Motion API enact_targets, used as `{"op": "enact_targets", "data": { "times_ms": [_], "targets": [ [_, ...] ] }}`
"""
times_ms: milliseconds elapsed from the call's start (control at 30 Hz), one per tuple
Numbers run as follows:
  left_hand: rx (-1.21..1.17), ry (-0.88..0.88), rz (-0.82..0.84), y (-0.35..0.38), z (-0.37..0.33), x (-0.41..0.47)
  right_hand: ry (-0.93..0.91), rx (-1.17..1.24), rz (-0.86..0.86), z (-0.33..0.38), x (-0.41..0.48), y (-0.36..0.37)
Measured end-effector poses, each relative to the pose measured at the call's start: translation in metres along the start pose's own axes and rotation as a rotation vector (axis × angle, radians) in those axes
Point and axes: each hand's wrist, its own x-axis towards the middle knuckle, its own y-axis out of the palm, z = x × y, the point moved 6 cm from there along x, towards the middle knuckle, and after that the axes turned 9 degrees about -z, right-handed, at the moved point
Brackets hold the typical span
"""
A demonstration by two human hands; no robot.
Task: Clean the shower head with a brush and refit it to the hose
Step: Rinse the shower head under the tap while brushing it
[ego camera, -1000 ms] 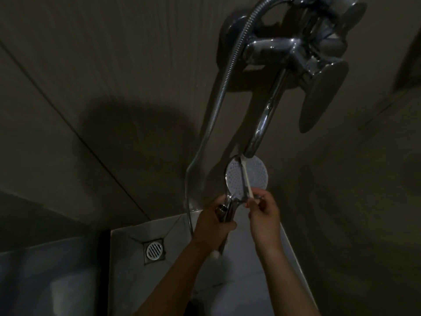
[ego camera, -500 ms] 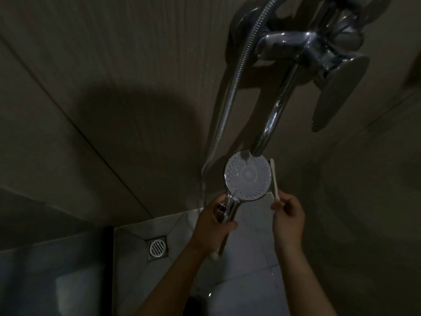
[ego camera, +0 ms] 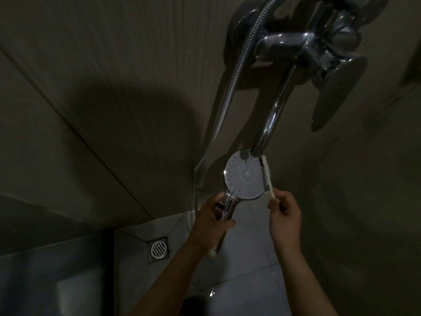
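Observation:
A chrome shower head with a round white nozzle face points up at me. My left hand grips its handle just below the face. My right hand pinches the lower end of a thin white brush, whose head lies along the right rim of the face. The ribbed metal hose hangs from the top of the wall down past the left of the shower head, and its lower end is hidden behind my left hand.
A chrome mixer tap with a flat lever and a long spout juts from the tiled wall right above the shower head. A square floor drain sits in the pale shower tray at lower left.
The brush swept from the middle of the nozzle face out to the right, off the face, and has now come back against its right rim. My left hand kept its hold on the handle.

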Motion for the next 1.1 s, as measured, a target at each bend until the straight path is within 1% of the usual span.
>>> {"op": "enact_targets", "data": {
  "times_ms": [67,133,167,200,267,367,433,500,533,633,667,700,733,800,867,900,933,1000,1033,1067,1100],
  "targets": [
    [0.02,0.006,0.005,0.002,0.0,0.002,-0.041,0.029,0.1,0.011,-0.018,0.011],
    [0.041,0.019,0.025,0.006,-0.003,0.004,-0.124,0.026,0.245,0.021,-0.037,0.022],
    [0.046,0.023,0.037,0.007,-0.005,0.004,-0.158,0.009,0.283,0.021,-0.042,0.024],
    [0.041,0.021,0.044,0.008,-0.006,0.005,-0.18,-0.022,0.286,0.018,-0.043,0.023],
    [0.024,0.015,0.057,0.008,-0.007,0.005,-0.179,-0.086,0.212,0.01,-0.035,0.012],
    [-0.006,-0.008,0.056,0.008,-0.004,0.005,-0.053,-0.059,-0.034,-0.005,-0.015,-0.017],
    [-0.008,-0.008,0.053,0.007,-0.005,0.004,0.006,-0.036,-0.107,-0.01,-0.007,-0.031],
    [0.0,-0.009,0.046,0.007,-0.004,0.004,0.036,-0.013,-0.088,-0.012,-0.009,-0.033],
    [-0.005,-0.017,0.047,0.009,-0.003,0.004,0.022,0.002,-0.049,-0.009,-0.015,-0.028],
    [-0.024,-0.033,0.044,0.013,-0.004,0.005,-0.062,-0.001,0.146,0.005,-0.035,-0.007],
    [-0.026,-0.038,0.04,0.013,-0.004,0.006,-0.079,-0.024,0.186,0.005,-0.038,-0.003],
    [-0.017,-0.036,0.039,0.013,-0.005,0.007,-0.087,-0.049,0.189,0.003,-0.037,-0.005],
    [-0.015,-0.027,0.035,0.011,-0.008,0.008,-0.083,-0.063,0.15,-0.001,-0.032,-0.011],
    [-0.014,-0.017,0.016,0.005,-0.008,0.011,-0.04,-0.054,0.018,-0.011,-0.018,-0.031],
    [-0.021,-0.021,0.007,0.003,-0.004,0.014,0.006,-0.02,-0.048,-0.012,-0.014,-0.04],
    [-0.02,-0.023,0.001,0.002,-0.005,0.014,-0.006,0.003,-0.031,-0.007,-0.018,-0.037],
    [-0.02,-0.017,-0.012,0.002,-0.004,0.015,-0.039,0.017,0.022,-0.001,-0.023,-0.029],
    [-0.01,-0.021,-0.023,0.003,-0.003,0.016,-0.107,-0.011,0.179,0.008,-0.038,-0.009],
    [-0.006,-0.04,-0.02,0.003,-0.002,0.015,-0.126,-0.037,0.223,0.007,-0.043,-0.003],
    [-0.015,-0.066,-0.017,0.003,-0.001,0.014,-0.121,-0.061,0.213,0.001,-0.042,-0.003],
    [-0.015,-0.092,-0.017,0.002,0.002,0.014,-0.097,-0.072,0.167,-0.005,-0.039,-0.009]
  ]
}}
